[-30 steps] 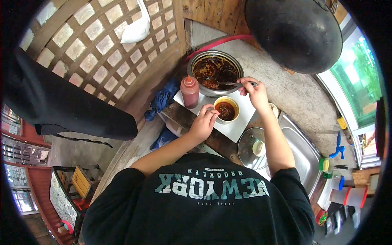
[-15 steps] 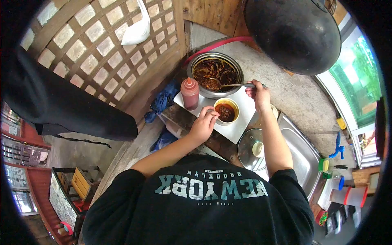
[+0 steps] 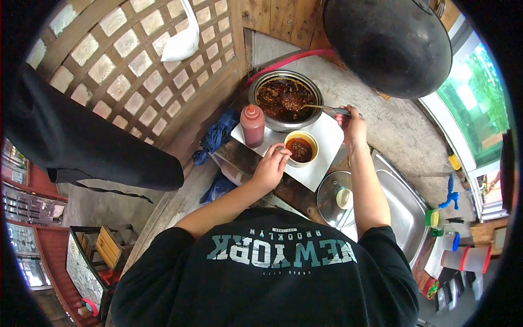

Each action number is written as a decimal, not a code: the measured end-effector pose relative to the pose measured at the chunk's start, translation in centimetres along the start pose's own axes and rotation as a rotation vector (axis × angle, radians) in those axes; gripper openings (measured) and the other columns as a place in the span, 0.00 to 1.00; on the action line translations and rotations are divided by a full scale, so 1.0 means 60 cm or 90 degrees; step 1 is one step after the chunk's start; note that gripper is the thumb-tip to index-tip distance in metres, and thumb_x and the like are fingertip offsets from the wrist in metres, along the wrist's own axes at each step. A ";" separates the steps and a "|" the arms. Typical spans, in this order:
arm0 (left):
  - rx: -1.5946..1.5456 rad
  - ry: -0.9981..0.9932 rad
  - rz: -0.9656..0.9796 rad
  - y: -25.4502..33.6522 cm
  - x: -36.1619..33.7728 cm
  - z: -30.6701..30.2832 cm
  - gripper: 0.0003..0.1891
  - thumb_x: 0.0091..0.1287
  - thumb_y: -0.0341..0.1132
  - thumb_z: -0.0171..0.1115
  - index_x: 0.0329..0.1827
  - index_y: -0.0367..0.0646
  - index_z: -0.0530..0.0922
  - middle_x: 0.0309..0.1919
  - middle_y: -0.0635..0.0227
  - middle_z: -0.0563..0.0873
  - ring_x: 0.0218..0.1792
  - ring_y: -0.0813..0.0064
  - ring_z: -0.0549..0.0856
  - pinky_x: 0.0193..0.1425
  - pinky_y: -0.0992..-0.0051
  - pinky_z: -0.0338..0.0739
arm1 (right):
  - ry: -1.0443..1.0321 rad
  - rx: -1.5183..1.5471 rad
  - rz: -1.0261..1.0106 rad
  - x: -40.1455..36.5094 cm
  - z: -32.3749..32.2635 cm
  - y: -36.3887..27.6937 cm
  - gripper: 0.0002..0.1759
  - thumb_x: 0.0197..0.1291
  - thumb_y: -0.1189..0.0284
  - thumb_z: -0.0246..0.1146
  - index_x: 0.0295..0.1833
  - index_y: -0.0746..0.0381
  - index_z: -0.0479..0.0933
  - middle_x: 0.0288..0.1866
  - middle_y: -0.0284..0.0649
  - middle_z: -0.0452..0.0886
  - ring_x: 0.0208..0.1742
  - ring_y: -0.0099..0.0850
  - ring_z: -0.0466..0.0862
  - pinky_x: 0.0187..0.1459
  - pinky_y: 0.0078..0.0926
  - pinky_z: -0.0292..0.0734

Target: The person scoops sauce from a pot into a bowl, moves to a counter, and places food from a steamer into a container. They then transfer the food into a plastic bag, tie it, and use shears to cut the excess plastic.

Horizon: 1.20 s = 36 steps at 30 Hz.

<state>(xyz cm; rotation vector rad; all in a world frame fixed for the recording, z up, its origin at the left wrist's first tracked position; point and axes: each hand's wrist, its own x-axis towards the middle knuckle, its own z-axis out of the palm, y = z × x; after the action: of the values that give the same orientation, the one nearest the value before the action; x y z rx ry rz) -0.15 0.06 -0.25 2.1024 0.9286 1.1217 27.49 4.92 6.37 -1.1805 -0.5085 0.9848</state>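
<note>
My right hand (image 3: 353, 128) is closed around the handle of a metal spoon (image 3: 325, 108). The spoon's bowl is over the pot (image 3: 320, 92), heaped with reddish chunky sauce. Dark, oily sauce with bits in it fills the lower part of this steel pot. My left hand (image 3: 271, 168) pinches the near-left rim of a small tub (image 3: 300, 163), whose inside is yellowish and partly filled with similar sauce. Just beyond my left hand, a squeeze bottle (image 3: 253, 129) of reddish liquid stands upright. Tub and bottle rest on a white board (image 3: 328, 150).
A glass lid (image 3: 329, 203) lies near my right forearm, beside a steel sink (image 3: 400, 201). A large black wok (image 3: 389, 46) hangs at the upper right. Blue plastic bags (image 3: 220, 128) are left of the board. Dark cloth (image 3: 109, 147) hangs at the left.
The spoon has shifted up and right within the pot and now carries a heap of sauce. My right hand moved slightly right. My left hand stays on the tub.
</note>
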 end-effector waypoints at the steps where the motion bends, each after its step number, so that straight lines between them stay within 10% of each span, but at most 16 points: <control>1: -0.003 0.003 0.003 -0.001 0.000 0.000 0.07 0.70 0.31 0.55 0.46 0.41 0.77 0.51 0.55 0.77 0.48 0.53 0.81 0.52 0.63 0.76 | -0.003 0.000 -0.006 -0.001 0.001 -0.004 0.16 0.65 0.66 0.54 0.42 0.70 0.78 0.28 0.43 0.83 0.26 0.29 0.81 0.29 0.20 0.77; 36: -0.030 0.003 0.014 -0.002 0.003 -0.001 0.07 0.71 0.33 0.53 0.45 0.40 0.76 0.49 0.54 0.79 0.50 0.52 0.80 0.53 0.62 0.75 | 0.007 0.018 -0.033 -0.003 0.020 -0.029 0.16 0.66 0.67 0.54 0.42 0.71 0.77 0.29 0.44 0.82 0.26 0.29 0.81 0.28 0.22 0.78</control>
<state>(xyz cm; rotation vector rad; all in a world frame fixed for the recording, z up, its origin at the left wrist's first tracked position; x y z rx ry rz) -0.18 0.27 -0.22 2.0781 0.8741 1.1487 27.11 5.30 8.44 -1.1409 -0.5120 0.9371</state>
